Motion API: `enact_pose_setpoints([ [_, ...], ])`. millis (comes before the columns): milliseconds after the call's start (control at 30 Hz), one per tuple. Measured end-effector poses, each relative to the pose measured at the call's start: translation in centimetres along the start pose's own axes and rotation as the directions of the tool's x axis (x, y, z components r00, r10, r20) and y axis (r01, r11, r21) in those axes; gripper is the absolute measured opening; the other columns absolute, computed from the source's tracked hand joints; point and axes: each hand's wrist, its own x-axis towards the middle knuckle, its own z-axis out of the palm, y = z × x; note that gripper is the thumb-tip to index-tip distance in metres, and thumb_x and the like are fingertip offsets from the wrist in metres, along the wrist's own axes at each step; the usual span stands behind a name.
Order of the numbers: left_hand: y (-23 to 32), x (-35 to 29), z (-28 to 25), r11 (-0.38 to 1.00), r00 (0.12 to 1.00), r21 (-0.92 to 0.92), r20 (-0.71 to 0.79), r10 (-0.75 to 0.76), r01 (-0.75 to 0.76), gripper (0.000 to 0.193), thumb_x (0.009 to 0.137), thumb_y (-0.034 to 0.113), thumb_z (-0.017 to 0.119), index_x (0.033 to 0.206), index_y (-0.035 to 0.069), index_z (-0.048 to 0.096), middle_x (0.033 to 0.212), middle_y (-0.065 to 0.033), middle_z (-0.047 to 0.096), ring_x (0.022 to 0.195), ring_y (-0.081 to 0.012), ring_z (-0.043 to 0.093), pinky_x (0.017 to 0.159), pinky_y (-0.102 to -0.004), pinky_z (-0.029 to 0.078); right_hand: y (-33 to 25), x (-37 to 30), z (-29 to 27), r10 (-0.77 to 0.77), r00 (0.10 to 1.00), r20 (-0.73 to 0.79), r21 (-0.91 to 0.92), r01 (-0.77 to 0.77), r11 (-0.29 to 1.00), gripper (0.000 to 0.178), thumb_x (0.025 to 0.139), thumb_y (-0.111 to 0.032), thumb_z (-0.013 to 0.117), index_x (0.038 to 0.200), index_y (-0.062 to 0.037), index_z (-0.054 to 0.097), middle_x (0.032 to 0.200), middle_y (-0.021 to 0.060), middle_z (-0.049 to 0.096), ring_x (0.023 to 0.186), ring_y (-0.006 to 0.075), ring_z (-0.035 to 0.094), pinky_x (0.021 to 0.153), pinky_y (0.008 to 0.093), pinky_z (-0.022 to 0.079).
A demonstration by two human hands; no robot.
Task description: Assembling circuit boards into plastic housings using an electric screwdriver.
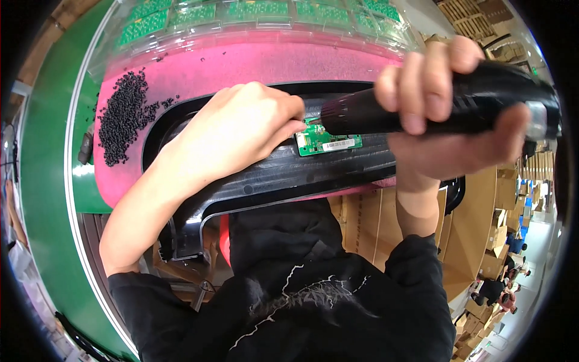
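A green circuit board [310, 142] with a white label strip lies in a long black plastic housing [265, 175]. My right hand [431, 111] is wrapped round a black electric screwdriver [356, 112], held nearly level with its tip pointing left over the board's upper edge. The fingers of my left hand [247, 123] are pinched together at the board's upper left corner, close to the screwdriver tip. Whatever sits between those fingertips, if anything, is too small to make out. Part of the board's far edge is hidden by the screwdriver.
A heap of small black screws [123, 117] lies on the pink mat [253, 63] at left. Clear plastic trays of green boards [253, 12] stand at the far side. The green tabletop [45, 151] extends left. Cardboard boxes [476, 229] stand at right, with people farther off.
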Motion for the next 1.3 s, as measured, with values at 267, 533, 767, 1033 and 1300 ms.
enact_pose_setpoints([
  [267,0.6,0.4,0.1,0.946,0.96,-0.188,-0.147,0.24,-0.265,0.014,0.082,0.005,0.069,0.091,0.001,0.06,0.076,-0.0132,0.059,0.07,-0.0343,0.06,0.061,-0.0405,0.047,-4.1,-0.5,0.4,0.019,0.998,0.063,-0.078,-0.015,0.997,0.054,0.08,-0.056,0.062,0.103,-0.0098,0.049,0.072,-0.0027,0.052,0.057,0.0095,0.051,0.063,0.0304,0.041],
  [533,0.8,0.4,-0.3,0.983,0.987,-0.091,-0.038,0.158,-0.161,0.012,0.084,0.009,0.064,0.094,0.004,0.06,0.086,-0.0082,0.066,0.081,-0.0291,0.065,0.065,-0.0381,0.052,-2.9,-0.1,-1.1,-0.057,0.984,0.171,0.054,0.048,0.997,0.056,0.081,-0.059,0.061,0.106,-0.0097,0.049,0.074,-0.0029,0.052,0.057,0.0086,0.051,0.062,0.0291,0.042],
  [767,0.6,0.6,0.1,0.953,0.962,-0.176,-0.164,0.219,-0.247,0.012,0.08,0.001,0.069,0.089,-0.002,0.061,0.075,-0.0133,0.063,0.07,-0.031,0.062,0.06,-0.0376,0.049,-1.6,0.3,-1.9,-0.13,0.952,0.277,0.187,0.079,0.979,0.059,0.081,-0.061,0.061,0.108,-0.0097,0.049,0.075,-0.0031,0.053,0.058,0.0076,0.051,0.061,0.0277,0.043],
  [1033,0.3,0.5,0.2,0.984,0.973,-0.103,-0.196,0.125,-0.147,0.008,0.085,0.006,0.067,0.089,0.0,0.066,0.074,-0.013,0.066,0.067,-0.0297,0.065,0.061,-0.0358,0.051,-0.7,-0.8,0.4,0.137,0.976,0.17,-0.004,-0.138,0.99,0.071,0.083,-0.07,0.055,0.111,-0.0053,0.049,0.072,0.0009,0.055,0.052,0.0096,0.05,0.054,0.027,0.043],
  [1300,1.1,0.7,-1.0,1.0,0.987,0.006,-0.161,-0.013,0.014,0.021,0.092,0.015,0.061,0.08,-0.002,0.059,0.063,-0.0153,0.056,0.058,-0.0345,0.058,0.054,-0.0372,0.046,-0.2,-1.2,1.2,0.385,0.923,-0.009,-0.355,-0.363,0.862,0.073,0.08,-0.073,0.057,0.1,-0.0042,0.046,0.066,0.0021,0.052,0.047,0.0093,0.046,0.048,0.0254,0.042],
])
